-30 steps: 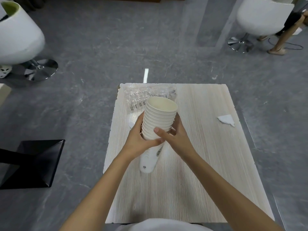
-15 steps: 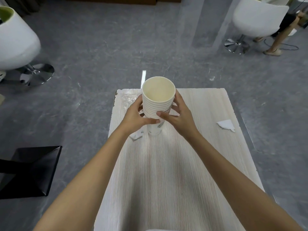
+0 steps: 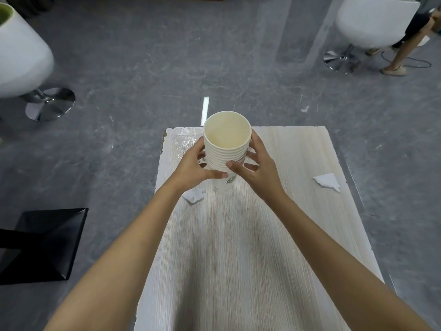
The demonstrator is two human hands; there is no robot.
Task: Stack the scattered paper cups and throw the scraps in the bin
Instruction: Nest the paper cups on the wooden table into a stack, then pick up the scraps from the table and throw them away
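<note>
Paper cups (image 3: 226, 149) are gathered into one upright stack at the far middle of the table (image 3: 238, 259), clasped by the left hand (image 3: 193, 168) and the right hand (image 3: 260, 170), both curled round it, while a scrap (image 3: 193, 195) beside its base and another scrap (image 3: 327, 182) near the right edge are judged still to be binned.

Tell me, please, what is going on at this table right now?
Both the left hand and the right hand grip a stack of paper cups standing upright on the wooden table. Two paper scraps lie there, not yet binned: the left scrap by the left wrist, the right scrap near the right edge. A clear plastic wrapper lies at the far left corner.
</note>
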